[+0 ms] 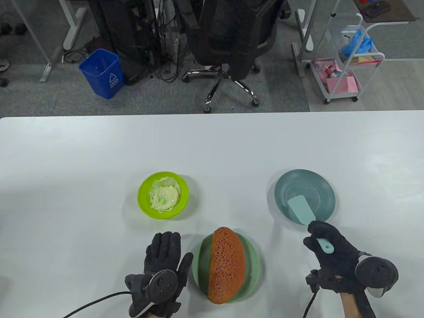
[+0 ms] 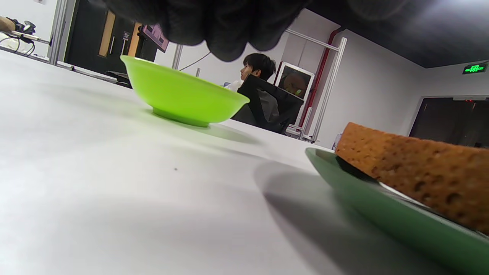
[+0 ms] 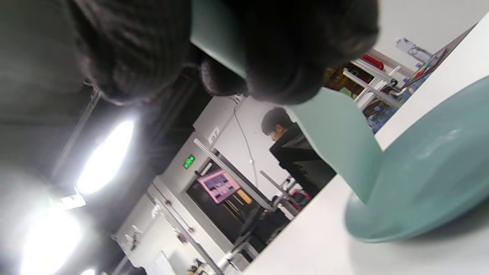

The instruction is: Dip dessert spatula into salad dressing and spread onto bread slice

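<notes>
A lime green bowl (image 1: 163,195) holds pale creamy salad dressing (image 1: 163,198); it also shows in the left wrist view (image 2: 179,93). A brown bread slice (image 1: 226,264) lies on a green plate (image 1: 255,261) at the front middle, and it shows in the left wrist view (image 2: 420,172). My left hand (image 1: 162,265) rests flat and open on the table just left of the green plate. My right hand (image 1: 326,246) grips the handle of a pale teal dessert spatula (image 1: 300,209), whose blade lies over a teal plate (image 1: 304,196). The spatula blade (image 3: 336,141) also shows in the right wrist view.
The white table (image 1: 212,145) stretches far behind the dishes. Beyond its far edge stand a black office chair (image 1: 232,39), a blue bin (image 1: 102,73) and a white cart (image 1: 347,63).
</notes>
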`<control>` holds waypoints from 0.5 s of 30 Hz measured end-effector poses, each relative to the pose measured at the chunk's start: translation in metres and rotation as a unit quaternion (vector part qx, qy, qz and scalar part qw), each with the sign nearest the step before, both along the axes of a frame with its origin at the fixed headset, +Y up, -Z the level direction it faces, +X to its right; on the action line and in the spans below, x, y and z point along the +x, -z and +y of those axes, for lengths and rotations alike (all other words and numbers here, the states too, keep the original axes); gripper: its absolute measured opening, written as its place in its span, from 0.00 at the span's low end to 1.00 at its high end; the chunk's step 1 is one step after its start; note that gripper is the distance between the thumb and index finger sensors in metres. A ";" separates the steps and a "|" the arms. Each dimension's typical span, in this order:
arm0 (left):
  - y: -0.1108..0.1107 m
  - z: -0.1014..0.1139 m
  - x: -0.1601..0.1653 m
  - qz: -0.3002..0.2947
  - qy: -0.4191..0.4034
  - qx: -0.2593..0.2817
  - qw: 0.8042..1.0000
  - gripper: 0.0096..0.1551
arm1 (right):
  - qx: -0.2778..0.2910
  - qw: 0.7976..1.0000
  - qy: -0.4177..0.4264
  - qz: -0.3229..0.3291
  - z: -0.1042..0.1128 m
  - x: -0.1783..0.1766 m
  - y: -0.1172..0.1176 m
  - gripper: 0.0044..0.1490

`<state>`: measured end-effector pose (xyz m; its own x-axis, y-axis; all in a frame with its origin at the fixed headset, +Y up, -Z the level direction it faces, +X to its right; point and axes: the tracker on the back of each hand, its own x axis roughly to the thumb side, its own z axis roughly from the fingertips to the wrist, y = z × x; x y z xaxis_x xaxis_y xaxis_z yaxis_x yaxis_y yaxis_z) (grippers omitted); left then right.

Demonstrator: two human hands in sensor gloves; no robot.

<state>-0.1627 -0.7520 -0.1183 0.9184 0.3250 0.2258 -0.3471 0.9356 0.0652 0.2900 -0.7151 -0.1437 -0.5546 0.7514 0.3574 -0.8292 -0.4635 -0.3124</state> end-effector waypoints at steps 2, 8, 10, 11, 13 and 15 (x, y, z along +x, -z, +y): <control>-0.001 0.000 0.000 -0.002 0.001 0.001 1.000 0.44 | 0.022 0.999 0.030 0.003 0.002 -0.004 -0.004 0.25; -0.002 0.000 0.000 -0.005 0.000 0.002 1.000 0.43 | 0.021 0.987 0.152 0.057 0.001 -0.016 -0.012 0.22; -0.003 0.000 0.000 -0.006 0.000 0.003 1.000 0.44 | 0.017 0.980 0.186 0.074 -0.001 -0.020 -0.013 0.22; -0.003 0.001 0.000 -0.007 0.000 0.003 1.000 0.43 | 0.014 0.978 0.194 0.080 -0.002 -0.021 -0.014 0.22; -0.005 0.001 0.000 -0.007 -0.001 0.005 1.000 0.43 | 0.008 0.972 0.213 0.095 -0.005 -0.023 -0.016 0.23; -0.006 0.001 0.000 -0.007 -0.002 0.006 1.000 0.44 | 0.003 0.969 0.225 0.101 -0.007 -0.024 -0.016 0.23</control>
<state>-0.1627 -0.7506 -0.1128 0.9135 0.3265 0.2426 -0.3523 0.9332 0.0705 0.2658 -0.7223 -0.1273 -0.0891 0.8983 0.4303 -0.9915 -0.0390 -0.1238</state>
